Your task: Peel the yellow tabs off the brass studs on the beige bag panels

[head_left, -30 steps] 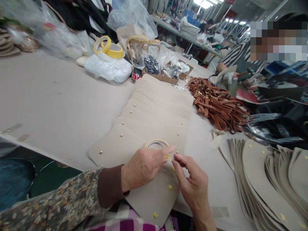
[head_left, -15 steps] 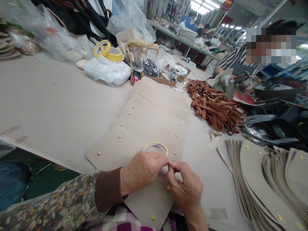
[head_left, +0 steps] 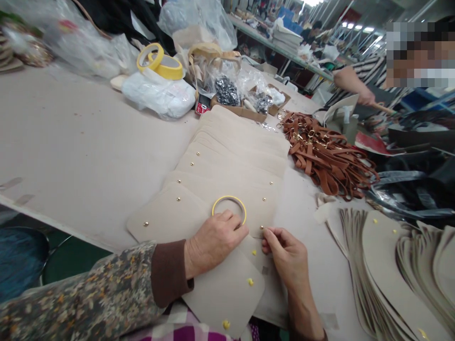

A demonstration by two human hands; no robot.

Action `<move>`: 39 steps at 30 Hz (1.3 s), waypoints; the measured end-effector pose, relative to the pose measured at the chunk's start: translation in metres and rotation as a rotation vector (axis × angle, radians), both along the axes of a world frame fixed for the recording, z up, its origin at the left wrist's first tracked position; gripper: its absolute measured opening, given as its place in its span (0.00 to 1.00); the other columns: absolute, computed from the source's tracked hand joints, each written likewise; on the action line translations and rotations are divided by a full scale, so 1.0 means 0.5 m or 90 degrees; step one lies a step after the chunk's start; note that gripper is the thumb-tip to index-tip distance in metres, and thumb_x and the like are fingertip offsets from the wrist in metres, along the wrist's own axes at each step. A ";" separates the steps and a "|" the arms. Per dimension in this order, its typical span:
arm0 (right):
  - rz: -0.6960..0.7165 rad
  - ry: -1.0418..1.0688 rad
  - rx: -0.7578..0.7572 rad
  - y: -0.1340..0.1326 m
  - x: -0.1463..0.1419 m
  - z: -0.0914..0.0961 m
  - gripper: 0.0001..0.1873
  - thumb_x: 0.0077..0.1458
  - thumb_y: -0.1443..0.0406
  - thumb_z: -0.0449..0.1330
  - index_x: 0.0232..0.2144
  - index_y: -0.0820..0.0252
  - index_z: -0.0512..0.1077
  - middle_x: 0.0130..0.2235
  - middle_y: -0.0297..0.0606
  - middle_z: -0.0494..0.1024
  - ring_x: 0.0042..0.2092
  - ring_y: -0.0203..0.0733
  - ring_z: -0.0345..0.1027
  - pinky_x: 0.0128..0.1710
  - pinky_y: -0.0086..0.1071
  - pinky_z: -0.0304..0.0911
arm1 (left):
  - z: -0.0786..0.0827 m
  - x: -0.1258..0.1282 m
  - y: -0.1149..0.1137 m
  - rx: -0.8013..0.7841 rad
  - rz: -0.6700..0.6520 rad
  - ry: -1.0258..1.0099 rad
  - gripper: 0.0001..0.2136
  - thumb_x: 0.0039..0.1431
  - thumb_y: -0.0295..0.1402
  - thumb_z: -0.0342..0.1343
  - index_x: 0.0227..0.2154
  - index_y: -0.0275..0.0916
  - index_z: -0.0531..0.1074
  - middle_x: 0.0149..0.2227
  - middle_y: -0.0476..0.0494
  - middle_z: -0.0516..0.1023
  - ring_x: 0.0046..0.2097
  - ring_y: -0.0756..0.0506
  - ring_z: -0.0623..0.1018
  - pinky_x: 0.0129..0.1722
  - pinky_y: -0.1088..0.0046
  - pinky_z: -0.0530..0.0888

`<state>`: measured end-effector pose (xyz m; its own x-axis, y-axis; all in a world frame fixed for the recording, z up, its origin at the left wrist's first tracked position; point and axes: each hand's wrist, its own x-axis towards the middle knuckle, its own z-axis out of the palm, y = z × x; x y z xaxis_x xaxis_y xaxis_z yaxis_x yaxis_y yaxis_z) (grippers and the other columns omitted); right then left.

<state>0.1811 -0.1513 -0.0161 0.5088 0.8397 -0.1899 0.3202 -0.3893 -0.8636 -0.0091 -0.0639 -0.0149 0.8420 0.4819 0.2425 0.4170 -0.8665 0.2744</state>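
Note:
My left hand (head_left: pixel 218 241) is closed around the lower side of a roll of yellow tape (head_left: pixel 229 196), which stands on its edge. My right hand (head_left: pixel 284 253) is a little to the right, thumb and forefinger pinched together; whatever is between them is too small to make out. Beneath and in front of the hands lies a beige panel (head_left: pixel 223 289) with its corner toward me. Small yellow tape bits (head_left: pixel 250 282) sit on it. Overlapping beige panels (head_left: pixel 227 166) with gold studs stretch away beyond my hands.
Fanned beige pieces (head_left: pixel 384 265) with yellow bits stand at right. Brown straps (head_left: pixel 327 156) with gold clasps are piled behind them. Two yellow tape rolls (head_left: pixel 159 64) rest on a white plastic-wrapped bundle (head_left: pixel 159 94) at back left. A co-worker's arm (head_left: pixel 355 85) is at far right.
My right hand has come away from my left, moving right. My left hand has shifted its grip on the tape roll. The view has turned slightly, and the co-worker's arm has moved.

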 end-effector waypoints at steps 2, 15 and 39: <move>0.025 -0.052 -0.009 0.004 -0.004 0.000 0.19 0.53 0.52 0.60 0.32 0.63 0.76 0.23 0.34 0.76 0.23 0.36 0.68 0.24 0.27 0.67 | -0.005 0.000 -0.001 -0.009 -0.006 0.007 0.03 0.64 0.28 0.49 0.33 0.38 0.66 0.36 0.44 0.69 0.37 0.44 0.67 0.37 0.67 0.70; 0.031 -0.339 -0.028 0.017 -0.004 0.000 0.19 0.54 0.52 0.58 0.40 0.60 0.72 0.21 0.31 0.76 0.21 0.38 0.70 0.24 0.29 0.62 | -0.008 -0.003 -0.001 -0.019 -0.001 0.012 0.03 0.64 0.28 0.49 0.34 0.39 0.65 0.36 0.43 0.68 0.38 0.43 0.66 0.38 0.64 0.68; 0.243 -0.418 -0.001 0.025 -0.017 0.010 0.11 0.58 0.62 0.55 0.30 0.57 0.75 0.30 0.37 0.79 0.31 0.39 0.72 0.33 0.29 0.62 | 0.031 -0.023 0.020 0.104 0.034 -0.037 0.09 0.66 0.27 0.43 0.31 0.38 0.64 0.30 0.47 0.66 0.30 0.46 0.66 0.28 0.69 0.65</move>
<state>0.1727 -0.1390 -0.0111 0.1916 0.9802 0.0502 0.8812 -0.1493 -0.4485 -0.0206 -0.0537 0.0006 0.7987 0.4760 0.3680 0.4513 -0.8785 0.1568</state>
